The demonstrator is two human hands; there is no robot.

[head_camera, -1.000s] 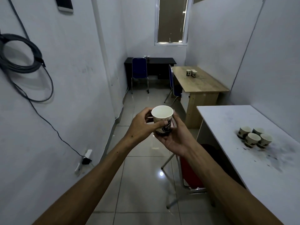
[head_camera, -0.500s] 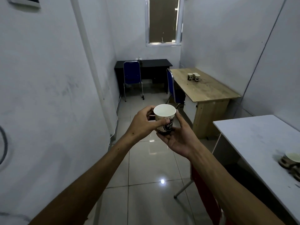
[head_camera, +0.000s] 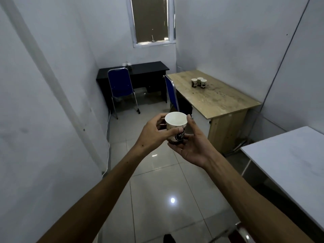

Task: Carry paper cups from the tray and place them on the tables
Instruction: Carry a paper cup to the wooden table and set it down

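While both arms reach out over the tiled floor (head_camera: 157,199), the left hand (head_camera: 154,135) and right hand (head_camera: 192,148) close together around one paper cup (head_camera: 176,128) — upright, its white inside showing, held in the air. Ahead, three cups (head_camera: 199,82) stand close together on the wooden table (head_camera: 219,100) — well apart from the white table (head_camera: 289,163) at right.

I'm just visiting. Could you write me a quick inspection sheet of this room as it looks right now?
Surface: wooden table, black desk, white table.
Job's things: paper cup held upright; three cups on the wooden table; a few more on the black desk.
Clutter: nothing seen.
Grippers: left hand and right hand both around the cup.
Cables: white cable along the left wall.
Surroundings: two blue chairs, window, tiled floor.
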